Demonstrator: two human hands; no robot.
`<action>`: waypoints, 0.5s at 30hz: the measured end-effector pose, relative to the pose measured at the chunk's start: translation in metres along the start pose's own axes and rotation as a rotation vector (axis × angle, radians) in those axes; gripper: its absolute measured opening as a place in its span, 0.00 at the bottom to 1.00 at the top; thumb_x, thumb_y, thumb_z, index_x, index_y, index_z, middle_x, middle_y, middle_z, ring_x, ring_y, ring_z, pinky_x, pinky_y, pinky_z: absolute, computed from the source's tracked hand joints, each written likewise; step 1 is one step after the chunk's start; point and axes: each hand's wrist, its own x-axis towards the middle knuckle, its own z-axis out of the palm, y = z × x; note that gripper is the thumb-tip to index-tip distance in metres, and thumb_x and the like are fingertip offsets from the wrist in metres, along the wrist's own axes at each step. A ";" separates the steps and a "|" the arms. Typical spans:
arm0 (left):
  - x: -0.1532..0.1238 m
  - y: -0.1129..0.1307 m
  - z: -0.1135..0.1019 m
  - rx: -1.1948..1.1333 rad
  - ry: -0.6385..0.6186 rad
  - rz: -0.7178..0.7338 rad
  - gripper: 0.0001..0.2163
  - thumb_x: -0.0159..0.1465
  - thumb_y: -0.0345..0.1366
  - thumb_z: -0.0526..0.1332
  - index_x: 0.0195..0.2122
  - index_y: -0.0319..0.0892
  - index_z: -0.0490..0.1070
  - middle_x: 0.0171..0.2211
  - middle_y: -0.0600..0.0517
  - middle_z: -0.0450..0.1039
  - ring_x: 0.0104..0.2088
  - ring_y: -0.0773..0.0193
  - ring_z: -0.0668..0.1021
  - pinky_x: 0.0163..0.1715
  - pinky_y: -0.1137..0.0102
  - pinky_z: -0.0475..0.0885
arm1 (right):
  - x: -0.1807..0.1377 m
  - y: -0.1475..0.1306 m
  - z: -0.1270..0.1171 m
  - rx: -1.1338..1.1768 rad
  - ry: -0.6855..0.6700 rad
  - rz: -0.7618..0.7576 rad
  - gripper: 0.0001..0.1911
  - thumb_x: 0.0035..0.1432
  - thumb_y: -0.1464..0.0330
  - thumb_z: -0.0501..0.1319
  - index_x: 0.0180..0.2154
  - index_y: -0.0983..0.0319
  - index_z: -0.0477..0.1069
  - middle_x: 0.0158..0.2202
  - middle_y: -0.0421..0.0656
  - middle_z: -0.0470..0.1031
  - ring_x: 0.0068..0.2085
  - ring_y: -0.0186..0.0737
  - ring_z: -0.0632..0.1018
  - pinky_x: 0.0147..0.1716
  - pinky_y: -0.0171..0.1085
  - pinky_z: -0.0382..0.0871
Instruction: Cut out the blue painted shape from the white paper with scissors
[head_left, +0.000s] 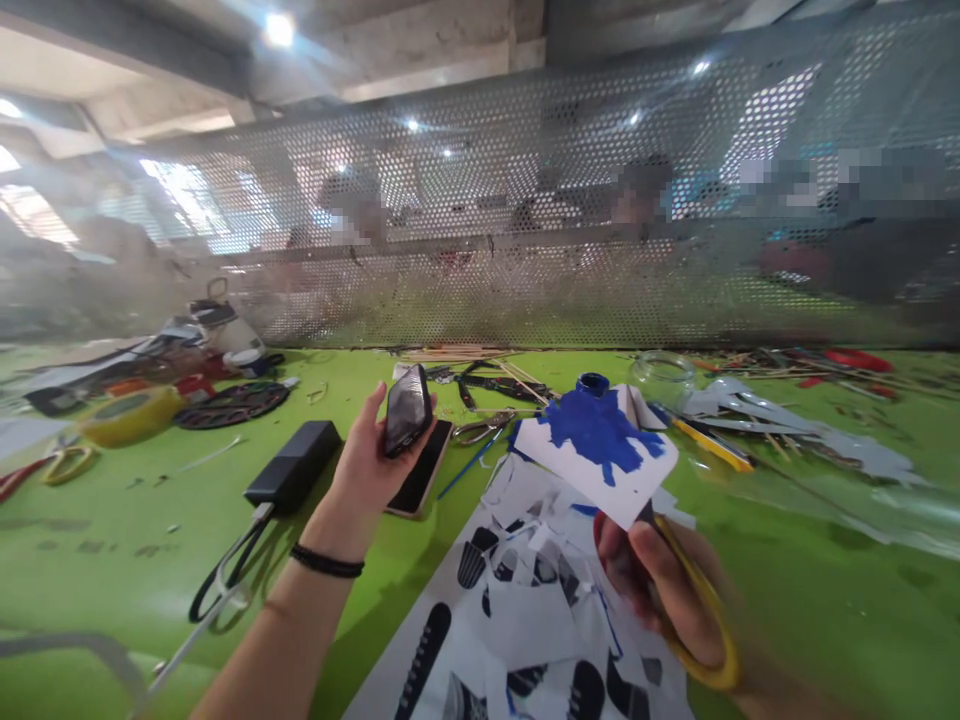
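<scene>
My left hand [358,465] is raised over the table, closed round a small black phone-like device [409,410]. Just behind it a smartphone [424,478] lies flat on the green tabletop. On the right, my right hand [667,585] has yellow-handled scissors [726,655] looped over it. The same hand pinches the lower edge of a white card [600,489] bearing a patch of blue paint [592,432]. Beneath the card lie cut paper scraps [529,625] and printed sheets with black shoe-like pictures [426,645].
A black box [296,462] with a cable stands left of my left hand. Pliers [484,427], an ink-blue jar [592,383], a glass jar [664,375] and a yellow cutter [712,445] lie farther back. Yellow tape [129,415] sits left. A perforated metal screen [480,210] closes the far edge.
</scene>
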 end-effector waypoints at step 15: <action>-0.047 -0.037 0.022 0.010 -0.649 0.083 0.41 0.55 0.21 0.81 0.67 0.49 0.71 0.65 0.39 0.81 0.65 0.30 0.83 0.50 0.50 0.91 | 0.008 0.007 -0.008 0.049 0.087 -0.004 0.30 0.67 0.39 0.71 0.34 0.59 0.80 0.15 0.35 0.69 0.15 0.31 0.65 0.16 0.30 0.54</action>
